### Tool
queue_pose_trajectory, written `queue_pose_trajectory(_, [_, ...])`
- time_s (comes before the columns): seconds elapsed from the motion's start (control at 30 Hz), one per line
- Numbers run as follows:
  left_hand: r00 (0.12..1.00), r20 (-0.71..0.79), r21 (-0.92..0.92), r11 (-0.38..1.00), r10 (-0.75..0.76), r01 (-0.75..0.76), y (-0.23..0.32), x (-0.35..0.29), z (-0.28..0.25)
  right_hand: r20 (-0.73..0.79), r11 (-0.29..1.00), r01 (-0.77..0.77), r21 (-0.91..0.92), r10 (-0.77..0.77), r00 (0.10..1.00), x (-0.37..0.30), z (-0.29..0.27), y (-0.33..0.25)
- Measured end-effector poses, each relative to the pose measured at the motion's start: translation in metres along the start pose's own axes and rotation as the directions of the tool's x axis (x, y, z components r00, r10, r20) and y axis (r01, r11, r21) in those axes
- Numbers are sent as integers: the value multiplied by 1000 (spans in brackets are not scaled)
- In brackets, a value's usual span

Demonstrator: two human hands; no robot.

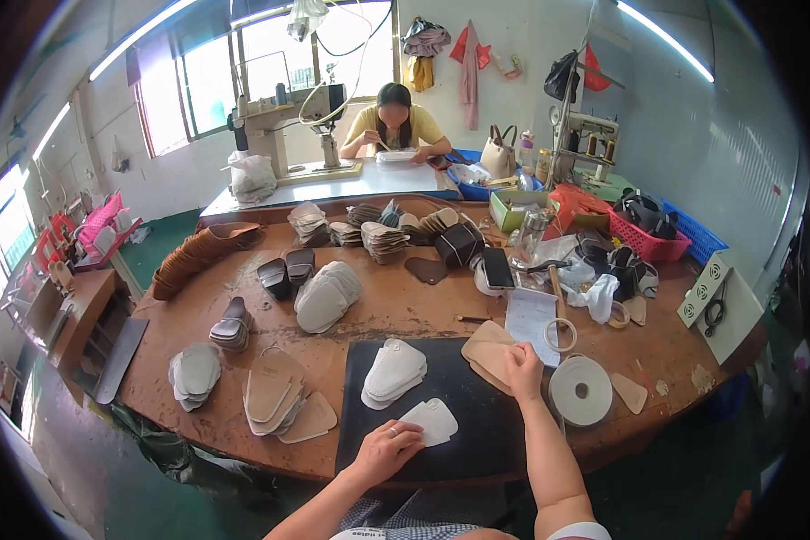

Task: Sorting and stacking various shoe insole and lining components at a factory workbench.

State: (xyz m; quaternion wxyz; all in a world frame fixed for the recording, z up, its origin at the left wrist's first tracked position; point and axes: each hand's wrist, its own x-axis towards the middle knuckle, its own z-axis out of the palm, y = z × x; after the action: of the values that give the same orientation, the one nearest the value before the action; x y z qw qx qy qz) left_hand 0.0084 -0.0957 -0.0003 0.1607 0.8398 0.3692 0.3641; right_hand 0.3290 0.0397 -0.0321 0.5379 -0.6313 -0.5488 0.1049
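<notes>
My left hand [389, 453], a ring on one finger, is closed at the left edge of a white shoe-upper piece [436, 421] on the black mat [486, 432]. Just beyond it lies a stack of similar white pieces [394, 371]. My right hand [524, 371] is closed in a pinch at the right edge of some tan pieces [488, 349], which overlap at the mat's far right corner. The fingertips of this hand are partly hidden. Right of it lie a large roll of white tape [562, 394] and a thinner tape ring [561, 335].
Stacks of tan pieces [274, 387], white pieces [324, 301] and brown pieces [198, 256] cover the table's left and back. A phone [498, 268], paper sheet [531, 315] and hammer [556, 286] lie right. Opposite, a person [394, 126] sits behind a sewing machine [288, 126].
</notes>
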Motion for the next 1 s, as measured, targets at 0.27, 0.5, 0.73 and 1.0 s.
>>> queue_pose_trajectory(0.27, [999, 35, 92, 995, 40, -43, -4, 5, 2, -11, 999, 19, -35, -19, 1000, 7, 5, 4])
queue_pose_trajectory(0.5, [987, -30, 197, 969, 159, -150, -4, -1, 6, -45, 999, 38, -24, -39, 998, 6, 7, -3])
queue_pose_trajectory(0.73, [995, -44, 138, 987, 94, -87, 8, -12, 4, -50, 994, -8, 105, 13, 999, -10, -7, -37])
queue_pose_trajectory(1.0, [981, 67, -2, 983, 183, -183, 1, -8, -3, 309, 945, -294, 146, 239, 920, -15, -27, -86])
